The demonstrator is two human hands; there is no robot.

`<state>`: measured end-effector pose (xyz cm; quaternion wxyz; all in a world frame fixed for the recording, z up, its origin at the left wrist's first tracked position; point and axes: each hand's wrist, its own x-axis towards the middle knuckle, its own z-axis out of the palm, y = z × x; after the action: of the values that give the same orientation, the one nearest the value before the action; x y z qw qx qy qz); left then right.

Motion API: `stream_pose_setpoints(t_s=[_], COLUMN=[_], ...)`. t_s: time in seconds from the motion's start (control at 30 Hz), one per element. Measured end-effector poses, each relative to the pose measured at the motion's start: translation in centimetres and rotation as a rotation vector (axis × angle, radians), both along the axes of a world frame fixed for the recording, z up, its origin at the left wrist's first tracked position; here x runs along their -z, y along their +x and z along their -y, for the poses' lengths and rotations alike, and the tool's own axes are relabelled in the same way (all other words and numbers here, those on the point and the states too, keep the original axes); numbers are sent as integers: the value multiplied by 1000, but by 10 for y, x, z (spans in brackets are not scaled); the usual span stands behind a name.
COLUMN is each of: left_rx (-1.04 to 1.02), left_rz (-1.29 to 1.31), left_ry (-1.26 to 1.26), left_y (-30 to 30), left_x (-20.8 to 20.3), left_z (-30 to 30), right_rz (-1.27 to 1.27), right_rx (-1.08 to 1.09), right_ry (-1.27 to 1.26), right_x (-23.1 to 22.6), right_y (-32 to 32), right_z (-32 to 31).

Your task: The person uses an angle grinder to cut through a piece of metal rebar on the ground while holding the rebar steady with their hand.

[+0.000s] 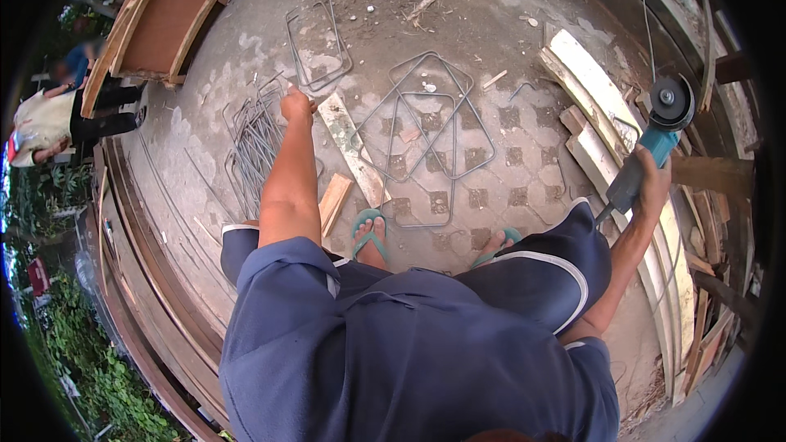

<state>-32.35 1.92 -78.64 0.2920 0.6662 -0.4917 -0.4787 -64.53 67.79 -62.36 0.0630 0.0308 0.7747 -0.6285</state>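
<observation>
The person squats on a concrete floor. The right hand is closed tight around a blue angle grinder, held up at the right side above some wooden planks. The left hand reaches out and down to a pile of bent steel wire loops on the floor; how far its fingers are open cannot be told. More wire loops lie in front of the feet, beside a flat wooden board. Another person bends over at the far left.
</observation>
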Motion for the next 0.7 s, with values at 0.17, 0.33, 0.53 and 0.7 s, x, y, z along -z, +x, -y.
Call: stream_pose_setpoints(t_s=[0.17,0.33,0.53,0.7], left_rx=[702,853,879,1070], left_rz=[674,742,998,607], left_ry=[-165,-325,-589,-210], left_y=[-64,-57,-9,-16], left_x=[36,20,54,33], left_z=[-205,-284,-170,-121], right_rz=[-10,-13,-31,-9], right_rx=[14,57,78,48], right_ry=[32,57,47,57], right_x=[5,-6,6,9], right_y=[0,4,-2,1], right_z=[-10,-24,-24,-26])
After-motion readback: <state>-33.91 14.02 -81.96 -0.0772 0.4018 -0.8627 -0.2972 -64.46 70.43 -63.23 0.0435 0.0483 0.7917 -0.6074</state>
